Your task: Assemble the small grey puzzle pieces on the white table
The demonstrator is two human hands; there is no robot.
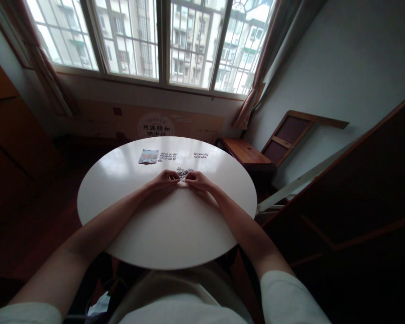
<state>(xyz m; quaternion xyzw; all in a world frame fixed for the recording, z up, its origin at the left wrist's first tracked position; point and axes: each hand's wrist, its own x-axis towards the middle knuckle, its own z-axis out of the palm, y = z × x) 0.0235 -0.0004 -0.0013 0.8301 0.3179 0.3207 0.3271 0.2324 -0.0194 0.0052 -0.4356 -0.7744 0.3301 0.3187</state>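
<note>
A small heap of jigsaw pieces [184, 171] lies on the round white table [165, 216], between my two hands. My left hand [168, 177] is at the heap's left edge, thumb and fingers bent together in a pinch. From the right, my right hand [196, 179] meets the heap's near edge, its fingertips also drawn together. Anything held in either pinch is too small to make out. Beyond the left hand, jigsaw pieces laid in rows [168, 156] sit beside a colourful picture packet [149, 156]. A smaller set of rowed pieces [200, 155] lies beyond my right hand.
A wooden bench [245, 150] stands past the table's right far edge, with a framed wooden panel [283, 135] leaning at the wall. Barred windows [162, 45] and a printed banner [155, 126] are behind the table. A large dark panel [357, 202] slants along the right.
</note>
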